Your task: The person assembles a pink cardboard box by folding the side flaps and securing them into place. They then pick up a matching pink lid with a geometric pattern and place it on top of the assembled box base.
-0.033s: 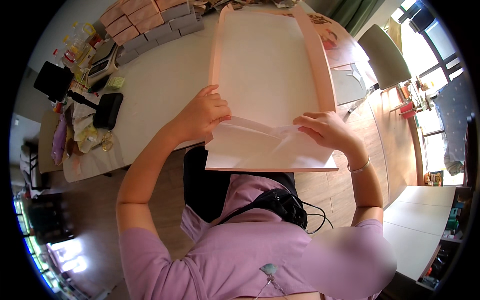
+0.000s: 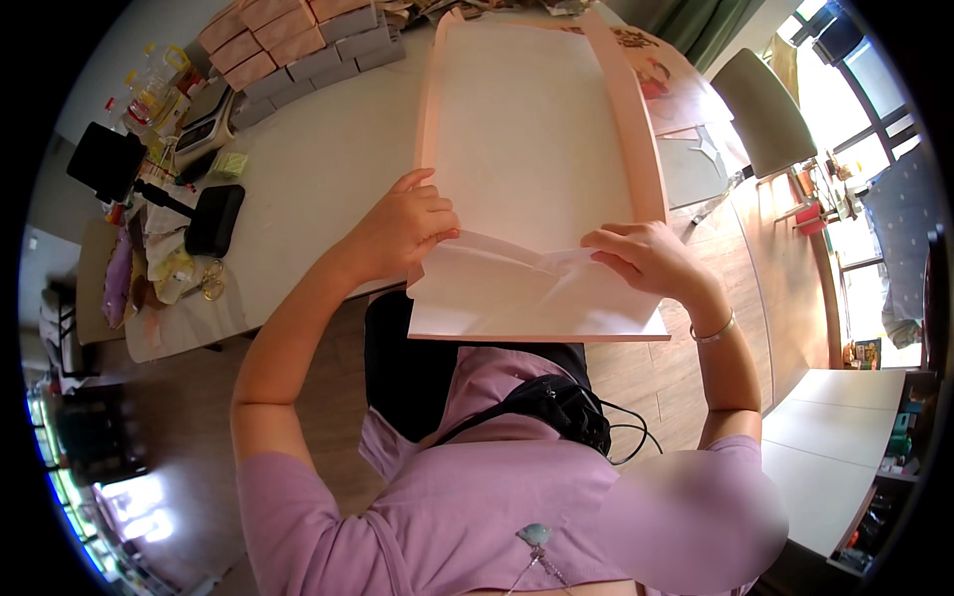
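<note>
Pale pink paper (image 2: 532, 139) lies on the tabletop (image 2: 318, 169), its near end overhanging; likely light, easily creased, best held by the folded sides. The left hand (image 2: 405, 230) pinches its left edge, the right hand (image 2: 651, 260) its right part.

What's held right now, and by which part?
The large pink-edged paper sheet, by its folded near end: left hand at the left edge, right hand toward the right.
</note>
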### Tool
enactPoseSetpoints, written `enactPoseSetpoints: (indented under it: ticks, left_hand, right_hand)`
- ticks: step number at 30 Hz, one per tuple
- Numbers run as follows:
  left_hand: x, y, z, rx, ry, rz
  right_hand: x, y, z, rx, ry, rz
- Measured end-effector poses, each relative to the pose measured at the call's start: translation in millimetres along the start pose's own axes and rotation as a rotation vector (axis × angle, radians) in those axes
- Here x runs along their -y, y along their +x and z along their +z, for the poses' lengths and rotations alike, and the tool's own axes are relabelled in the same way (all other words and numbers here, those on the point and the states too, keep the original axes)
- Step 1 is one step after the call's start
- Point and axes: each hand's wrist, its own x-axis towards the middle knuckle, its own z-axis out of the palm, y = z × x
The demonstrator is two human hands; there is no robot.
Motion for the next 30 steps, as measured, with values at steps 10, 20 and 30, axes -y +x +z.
enactPoseSetpoints:
  ticks: [10, 20, 30]
  left_hand:
    - [-1, -1, 1, -0.086, -0.012, -0.074]
    - [-3, 2, 18, -0.213, 0.03, -0.114]
    - [4, -9, 14, -0.239, -0.066, 0.153]
  right_hand:
    - [-14, 3, 2, 0.011, -0.065, 0.092]
    - [10, 3, 14, -0.076, -0.253, 0.156]
    - [-1, 24, 37, -0.159, -0.103, 0.138]
